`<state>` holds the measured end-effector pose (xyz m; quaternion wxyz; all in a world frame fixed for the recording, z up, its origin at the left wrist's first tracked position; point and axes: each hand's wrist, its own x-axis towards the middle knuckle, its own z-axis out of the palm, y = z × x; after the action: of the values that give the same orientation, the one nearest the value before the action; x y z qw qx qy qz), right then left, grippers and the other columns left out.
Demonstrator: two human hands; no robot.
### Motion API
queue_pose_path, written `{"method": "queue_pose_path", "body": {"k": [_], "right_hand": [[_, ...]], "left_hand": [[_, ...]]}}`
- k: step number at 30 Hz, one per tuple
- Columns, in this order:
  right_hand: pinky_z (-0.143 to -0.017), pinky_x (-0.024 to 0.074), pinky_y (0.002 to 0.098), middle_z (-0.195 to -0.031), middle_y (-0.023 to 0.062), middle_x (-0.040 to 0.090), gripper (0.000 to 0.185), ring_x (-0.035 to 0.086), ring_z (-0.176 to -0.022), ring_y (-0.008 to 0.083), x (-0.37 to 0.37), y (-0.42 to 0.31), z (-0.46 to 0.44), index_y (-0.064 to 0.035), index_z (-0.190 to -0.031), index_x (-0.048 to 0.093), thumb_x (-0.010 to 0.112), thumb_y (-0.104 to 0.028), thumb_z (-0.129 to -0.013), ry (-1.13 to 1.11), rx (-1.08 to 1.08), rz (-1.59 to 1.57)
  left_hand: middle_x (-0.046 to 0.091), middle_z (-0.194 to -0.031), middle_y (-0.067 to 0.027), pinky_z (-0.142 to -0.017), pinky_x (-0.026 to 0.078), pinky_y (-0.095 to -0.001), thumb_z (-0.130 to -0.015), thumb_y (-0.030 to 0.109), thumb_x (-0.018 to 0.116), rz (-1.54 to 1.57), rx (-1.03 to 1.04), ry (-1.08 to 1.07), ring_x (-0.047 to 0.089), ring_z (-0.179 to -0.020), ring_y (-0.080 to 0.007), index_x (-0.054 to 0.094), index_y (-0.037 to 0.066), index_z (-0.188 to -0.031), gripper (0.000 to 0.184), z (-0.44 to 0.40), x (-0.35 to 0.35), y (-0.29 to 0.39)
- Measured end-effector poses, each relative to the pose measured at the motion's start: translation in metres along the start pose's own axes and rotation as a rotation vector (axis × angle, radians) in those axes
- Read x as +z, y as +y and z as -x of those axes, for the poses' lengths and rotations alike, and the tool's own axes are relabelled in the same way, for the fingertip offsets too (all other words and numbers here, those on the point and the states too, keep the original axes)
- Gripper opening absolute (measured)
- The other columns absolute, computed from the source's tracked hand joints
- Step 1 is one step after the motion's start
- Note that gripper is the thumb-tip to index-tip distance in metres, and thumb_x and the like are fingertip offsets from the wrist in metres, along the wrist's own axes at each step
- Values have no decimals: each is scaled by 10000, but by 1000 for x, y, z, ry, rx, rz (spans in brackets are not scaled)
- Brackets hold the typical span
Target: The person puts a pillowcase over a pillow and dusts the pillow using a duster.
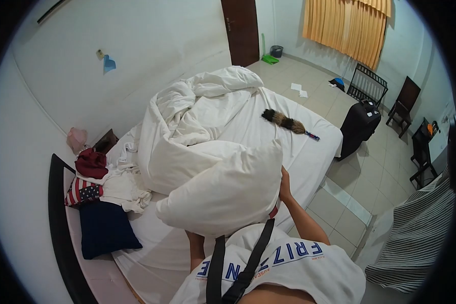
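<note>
A plump white pillow (223, 190) is held up in front of my body, above the bed. My right hand (285, 185) grips its right edge, with the fingertips hidden behind it. My left forearm (196, 248) reaches under the pillow's lower left side, and the pillow covers the left hand and its fingers. Just beyond lies a bunched white duvet (187, 119) on the white-sheeted mattress (316, 126). A small dark red patch shows by the pillow's lower right corner.
A striped brown duster (283, 120) lies on the mattress. By the headboard (61, 228) are a navy cushion (106, 228), a flag-patterned cushion (83, 191) and crumpled cloth (124, 188). A black suitcase (359, 124) stands past the bed's right edge; a striped cloth (415, 238) hangs nearby.
</note>
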<state>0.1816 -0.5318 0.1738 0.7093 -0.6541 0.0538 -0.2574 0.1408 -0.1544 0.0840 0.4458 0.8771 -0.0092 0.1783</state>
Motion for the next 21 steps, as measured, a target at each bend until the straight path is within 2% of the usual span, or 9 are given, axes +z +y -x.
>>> {"method": "queue_pose_path", "body": {"k": [1, 4, 7, 10, 13, 16, 19, 21], "right_hand": [[-842, 420, 269, -957, 30, 614, 269, 518, -911, 120, -2, 6, -2, 25, -1059, 579, 439, -159, -921, 3, -29, 40], [-864, 437, 276, -1037, 28, 629, 307, 534, -952, 107, -4, 4, -2, 24, -1132, 587, 447, -172, -942, -44, 81, -55], [-881, 455, 288, -1105, 29, 629, 330, 551, -988, 102, -6, -17, 5, 16, -1188, 584, 465, -189, -958, -112, 270, -166], [-865, 480, 305, -1121, 34, 629, 325, 567, -985, 109, -16, -7, -4, 7, -1191, 587, 494, -195, -954, -178, 386, -184], [-857, 486, 307, -1125, 50, 631, 358, 575, -977, 115, -22, -12, -15, 1, -1235, 566, 481, -216, -963, -264, 225, -140], [-847, 502, 323, -1122, 73, 638, 383, 605, -959, 146, -11, 9, -6, -8, -1248, 554, 448, -245, -966, 42, 145, -194], [-846, 511, 332, -1108, 87, 646, 414, 628, -955, 186, -26, 93, 1, -26, -1243, 554, 416, -297, -962, 99, 491, -553], [-836, 519, 346, -1099, 89, 649, 430, 636, -946, 206, -26, 86, 4, -41, -1231, 563, 412, -331, -952, 75, 548, -526]], "left_hand": [[565, -1227, -215, -898, 473, -420, -803, 276, 700, 16, -13, -9, 566, -1096, -392, 456, 11, -1318, 629, -3, 5, -4], [568, -1221, -215, -892, 475, -422, -799, 275, 703, 56, -37, -16, 568, -1089, -395, 458, 12, -1315, 628, -11, 16, -5], [570, -1216, -215, -886, 477, -425, -795, 274, 705, 82, -28, 20, 570, -1083, -398, 461, 13, -1312, 628, -25, 11, 12], [573, -1210, -215, -880, 479, -427, -791, 273, 708, 90, -11, 56, 572, -1076, -401, 464, 14, -1309, 628, -36, -1, 35], [576, -1204, -215, -874, 481, -429, -787, 272, 711, 96, -7, 48, 574, -1070, -404, 466, 15, -1306, 628, -45, 0, 38], [579, -1198, -215, -868, 483, -431, -783, 271, 713, 106, -23, 2, 576, -1063, -407, 469, 16, -1302, 628, -50, 15, 26], [582, -1193, -215, -862, 485, -433, -780, 270, 716, 107, -51, -26, 578, -1057, -410, 471, 16, -1299, 628, -49, 28, 13], [584, -1189, -216, -858, 487, -435, -777, 269, 718, 114, -52, -18, 579, -1053, -412, 473, 17, -1297, 628, -50, 26, 17]]}}
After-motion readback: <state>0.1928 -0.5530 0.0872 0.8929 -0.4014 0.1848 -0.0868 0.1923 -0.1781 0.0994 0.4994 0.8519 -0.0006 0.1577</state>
